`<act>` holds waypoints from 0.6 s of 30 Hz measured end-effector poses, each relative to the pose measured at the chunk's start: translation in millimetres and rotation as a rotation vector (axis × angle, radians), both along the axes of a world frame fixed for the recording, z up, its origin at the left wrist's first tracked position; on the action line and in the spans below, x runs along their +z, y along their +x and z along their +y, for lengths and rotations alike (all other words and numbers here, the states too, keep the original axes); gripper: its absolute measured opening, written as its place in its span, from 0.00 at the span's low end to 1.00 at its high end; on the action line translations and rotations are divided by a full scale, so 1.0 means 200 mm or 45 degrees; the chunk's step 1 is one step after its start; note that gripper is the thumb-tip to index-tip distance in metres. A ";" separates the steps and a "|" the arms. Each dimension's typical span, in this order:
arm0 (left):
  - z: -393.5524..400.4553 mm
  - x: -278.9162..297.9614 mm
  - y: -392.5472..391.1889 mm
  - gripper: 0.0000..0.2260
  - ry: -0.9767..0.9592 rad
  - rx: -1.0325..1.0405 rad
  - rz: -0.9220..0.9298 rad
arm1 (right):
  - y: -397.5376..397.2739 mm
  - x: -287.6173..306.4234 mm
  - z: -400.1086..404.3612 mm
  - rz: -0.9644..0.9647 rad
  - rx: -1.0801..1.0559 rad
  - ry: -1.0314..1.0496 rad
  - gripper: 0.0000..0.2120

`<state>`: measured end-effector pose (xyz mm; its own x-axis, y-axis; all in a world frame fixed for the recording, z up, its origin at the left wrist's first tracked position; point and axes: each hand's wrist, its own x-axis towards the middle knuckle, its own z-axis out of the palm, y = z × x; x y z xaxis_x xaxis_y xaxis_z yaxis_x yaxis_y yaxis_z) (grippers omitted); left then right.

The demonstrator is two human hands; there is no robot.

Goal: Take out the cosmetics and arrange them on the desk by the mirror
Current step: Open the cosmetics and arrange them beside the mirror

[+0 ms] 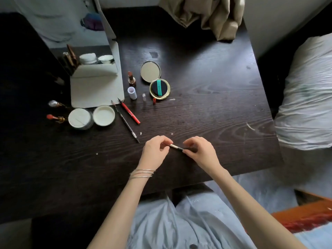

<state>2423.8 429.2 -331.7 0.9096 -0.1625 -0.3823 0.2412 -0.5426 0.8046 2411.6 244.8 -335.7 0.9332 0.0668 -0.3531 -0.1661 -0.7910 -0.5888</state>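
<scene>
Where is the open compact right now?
In the head view, the compact lies open on the desk, just right of the standing mirror, with the lipstick to its left and small caps in front of it.

**One head-worn view, looking down on a dark desk**

A single wide-angle camera, worn on the person's head, looks forward and steeply down at the dark wooden desk (197,114), close enough that both forearms enter from the bottom edge. The standing mirror (86,42) sits toward the upper left; the desk's far edge lies beyond the mirror at the top. Lines bend near the corners. No second view shares the scene.
</scene>
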 end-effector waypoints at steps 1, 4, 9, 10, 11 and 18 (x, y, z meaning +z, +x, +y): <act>-0.02 -0.01 -0.03 0.10 -0.001 0.038 0.000 | 0.00 0.00 -0.02 0.006 0.043 -0.029 0.09; -0.09 -0.04 -0.11 0.09 -0.001 0.153 0.001 | 0.01 0.00 -0.04 0.018 0.143 -0.072 0.10; -0.18 -0.08 -0.20 0.08 -0.002 0.355 0.028 | 0.01 -0.04 -0.07 0.012 0.292 -0.073 0.10; -0.19 -0.09 -0.21 0.08 -0.001 0.390 0.028 | 0.01 -0.05 -0.06 0.015 0.309 -0.078 0.10; -0.20 -0.09 -0.22 0.08 0.001 0.420 0.027 | 0.01 -0.06 -0.06 0.016 0.321 -0.081 0.10; -0.23 -0.10 -0.24 0.07 -0.050 0.608 0.085 | 0.03 -0.08 -0.04 -0.019 0.298 -0.032 0.09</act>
